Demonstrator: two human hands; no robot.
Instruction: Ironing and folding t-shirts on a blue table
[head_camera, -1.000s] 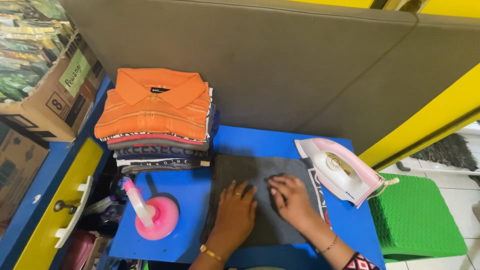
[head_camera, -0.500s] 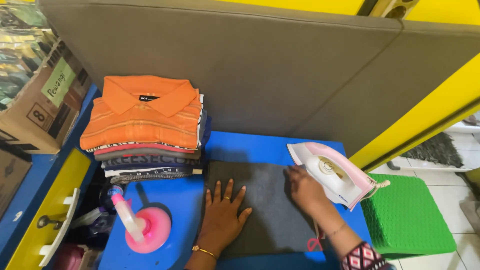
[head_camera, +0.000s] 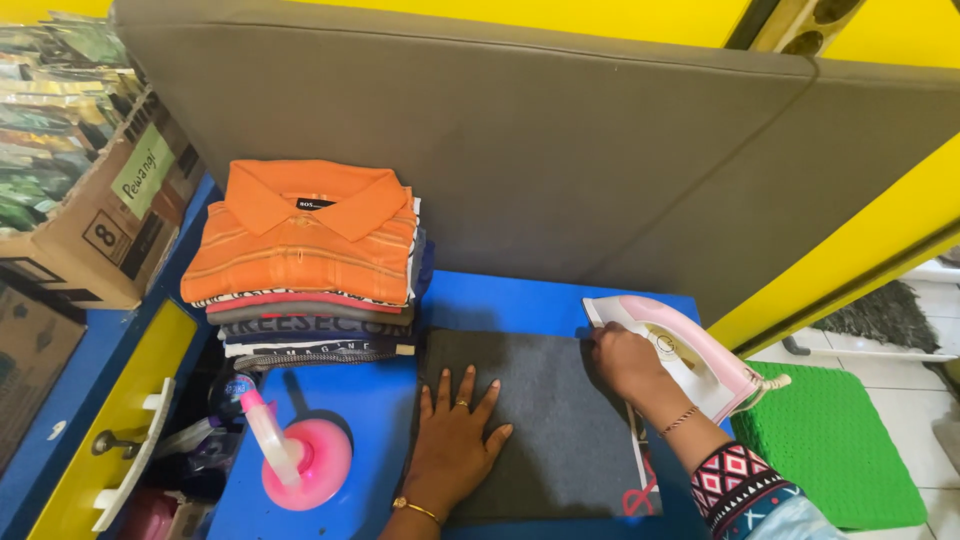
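Note:
A dark grey folded garment (head_camera: 560, 420) lies flat on the blue table (head_camera: 500, 300). My left hand (head_camera: 455, 430) rests palm down on its left part, fingers spread. My right hand (head_camera: 625, 360) is closed around the handle of a pink and white iron (head_camera: 700, 360), which stands at the garment's right edge with its tip toward the cloth. A red-printed piece of fabric (head_camera: 640, 495) peeks out under the garment's lower right corner.
A stack of folded shirts (head_camera: 310, 250) topped by an orange polo stands at the table's left. A pink spray bottle (head_camera: 295, 455) is near the front left. Behind is a grey padded panel (head_camera: 560, 150); a cardboard box (head_camera: 110, 210) at left, a green mat (head_camera: 840, 440) at right.
My right hand left the garment, moved right and took hold of the iron. My left hand stayed flat on the cloth, fingers now spread wider.

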